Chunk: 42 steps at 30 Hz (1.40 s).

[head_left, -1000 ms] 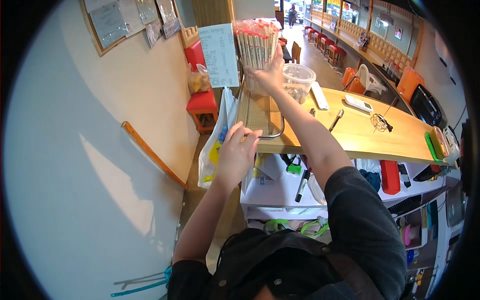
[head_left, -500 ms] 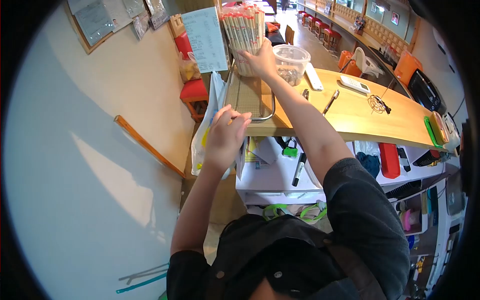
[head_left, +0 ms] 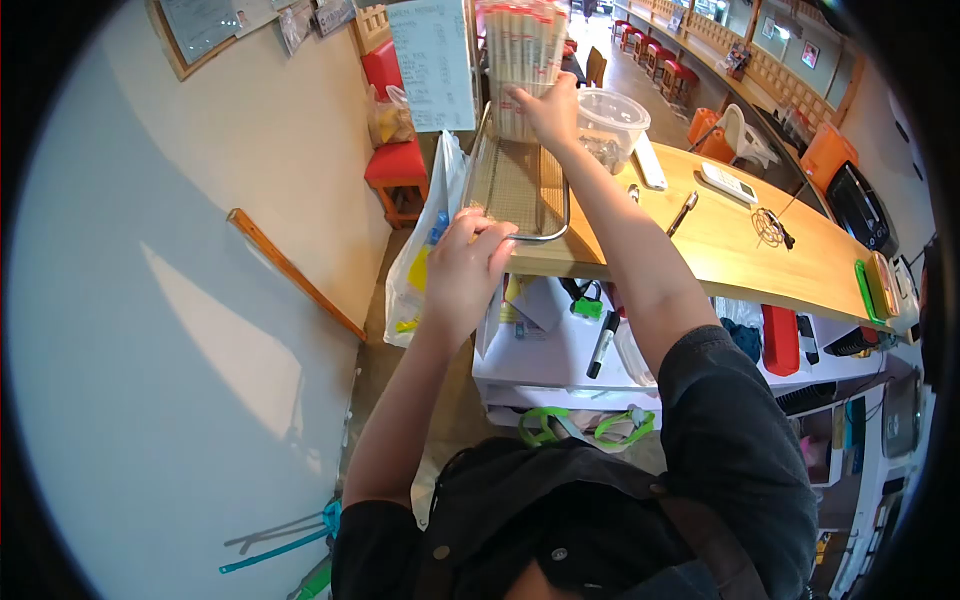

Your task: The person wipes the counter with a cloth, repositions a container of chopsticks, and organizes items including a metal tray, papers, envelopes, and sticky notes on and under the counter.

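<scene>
A clear container of paper-wrapped chopsticks (head_left: 520, 50) with red tips stands upright at the far end of a wire mesh basket (head_left: 515, 190). My right hand (head_left: 548, 108) is wrapped round the container's right side. At the basket's near edge, my left hand (head_left: 468, 255) has its fingers closed on the metal rim. A lidded clear tub (head_left: 610, 120) sits just right of the basket on the wooden counter (head_left: 780, 255). Behind the basket, to the left, a handwritten sheet (head_left: 432, 65) stands upright.
On the counter lie a white remote (head_left: 650, 162), a white handset (head_left: 728, 183), a pen (head_left: 683, 213) and a coiled cable (head_left: 770, 228). A plastic bag (head_left: 408, 295) hangs left of the basket. Below is a shelf (head_left: 540, 352) with a marker. A red chair (head_left: 397, 165) stands behind.
The chopstick container has come down from above the basket to its far end, with my right hand still round it. My left hand has stayed near the basket's front rim. The view has shifted.
</scene>
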{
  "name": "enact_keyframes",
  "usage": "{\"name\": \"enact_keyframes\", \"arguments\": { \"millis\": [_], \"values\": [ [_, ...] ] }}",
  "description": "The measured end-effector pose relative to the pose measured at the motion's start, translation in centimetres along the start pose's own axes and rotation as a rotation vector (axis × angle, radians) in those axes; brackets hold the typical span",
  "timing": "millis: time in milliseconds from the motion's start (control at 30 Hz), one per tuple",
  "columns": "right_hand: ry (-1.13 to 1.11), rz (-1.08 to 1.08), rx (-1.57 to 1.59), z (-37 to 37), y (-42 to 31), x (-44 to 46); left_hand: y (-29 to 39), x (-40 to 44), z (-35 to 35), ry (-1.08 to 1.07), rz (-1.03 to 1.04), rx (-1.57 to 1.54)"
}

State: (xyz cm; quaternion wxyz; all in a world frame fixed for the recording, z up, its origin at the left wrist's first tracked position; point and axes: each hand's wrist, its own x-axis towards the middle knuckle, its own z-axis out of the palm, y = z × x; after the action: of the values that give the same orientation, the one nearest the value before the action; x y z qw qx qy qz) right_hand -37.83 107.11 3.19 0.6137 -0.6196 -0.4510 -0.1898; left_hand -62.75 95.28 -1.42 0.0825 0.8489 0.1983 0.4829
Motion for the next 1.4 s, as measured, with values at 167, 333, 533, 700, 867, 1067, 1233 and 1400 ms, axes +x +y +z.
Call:
{"name": "enact_keyframes", "arguments": {
  "millis": [167,333,533,700,867,1067,1233,1400],
  "values": [
    [-0.093,-0.069,-0.116,-1.4,0.0,-0.6,0.0,-0.2,0.9,0.033,0.031,0.012],
    [-0.183,-0.125,-0.245,-2.0,-0.2,-1.5,-0.1,-0.1,1.1,0.048,0.053,0.044],
    [-0.337,-0.028,-0.305,-3.1,-1.2,-0.3,1.2,0.3,0.9,0.001,0.015,0.080],
    [-0.216,0.020,-0.106,-2.7,-1.9,-0.1,1.6,0.2,0.6,-0.024,0.013,0.077],
    [-0.144,0.053,0.136,-2.7,-2.2,-0.2,1.4,0.1,0.3,-0.007,0.048,0.068],
    [-0.110,0.129,0.052,-2.7,-2.8,0.7,1.8,0.1,-1.0,-0.025,0.030,0.108],
    [-0.152,0.068,0.058,-2.6,-0.7,0.1,1.7,-0.1,-0.7,-0.017,0.021,0.079],
    [-0.114,-0.011,-0.061,-2.8,-2.0,0.3,1.5,0.2,-1.3,-0.033,0.017,0.071]
  ]
}}
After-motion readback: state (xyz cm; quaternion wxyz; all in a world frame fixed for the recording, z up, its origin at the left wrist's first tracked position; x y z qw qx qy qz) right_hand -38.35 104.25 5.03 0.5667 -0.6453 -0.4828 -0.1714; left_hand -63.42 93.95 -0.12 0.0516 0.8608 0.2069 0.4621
